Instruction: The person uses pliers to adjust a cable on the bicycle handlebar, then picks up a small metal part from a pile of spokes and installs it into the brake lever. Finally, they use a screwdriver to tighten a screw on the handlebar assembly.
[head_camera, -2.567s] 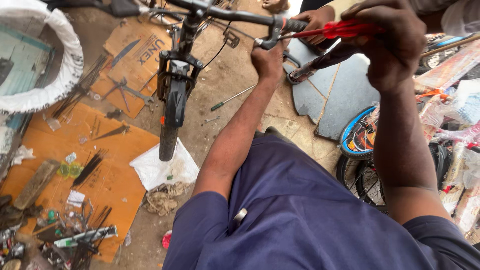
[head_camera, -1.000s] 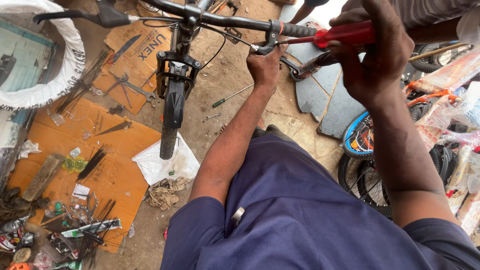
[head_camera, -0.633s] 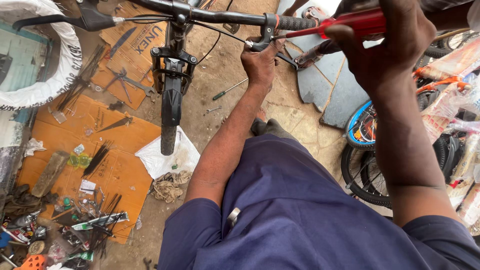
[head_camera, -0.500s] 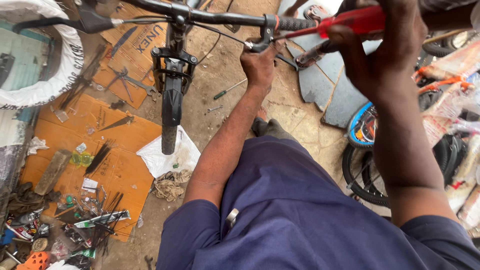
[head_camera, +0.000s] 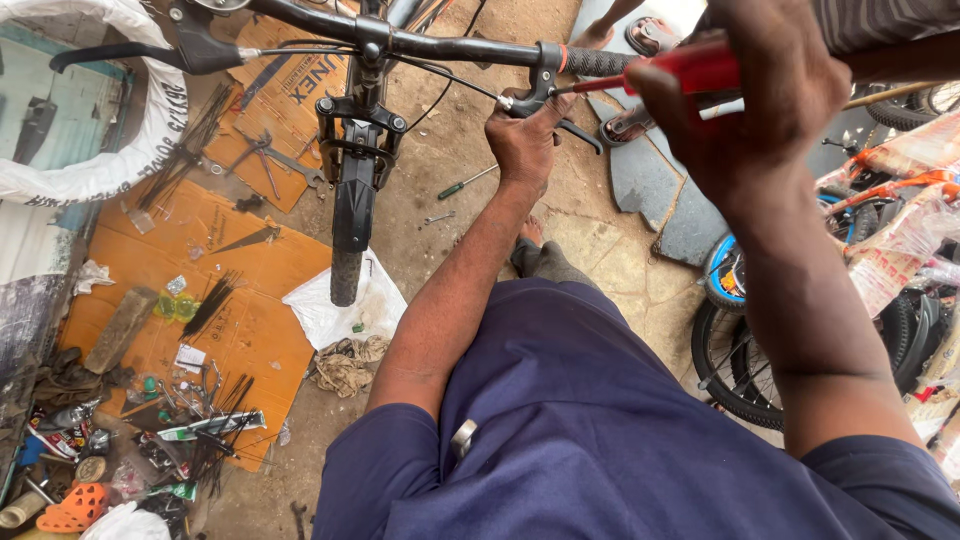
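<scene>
A black bicycle handlebar (head_camera: 450, 46) runs across the top, above the front wheel (head_camera: 350, 230). My left hand (head_camera: 525, 135) reaches up and grips the brake lever clamp (head_camera: 545, 85) beside the black grip (head_camera: 600, 62). My right hand (head_camera: 745, 110) is closed around the red handle of a screwdriver (head_camera: 690, 70). Its shaft points left, with the tip at the brake lever clamp. My arms come out of blue short sleeves.
Orange cardboard (head_camera: 250, 290) on the dirt ground carries scattered tools, spokes and small parts. A white tyre (head_camera: 150, 130) lies at the left. A green-handled screwdriver (head_camera: 465, 183) lies on the ground. Small bicycles (head_camera: 800, 300) crowd the right. Another person's sandalled feet (head_camera: 645, 40) stand beyond the handlebar.
The view has shifted a little, so the handlebar sits lower and closer. Both hands hold the same places; the screwdriver tip stays at the lever clamp.
</scene>
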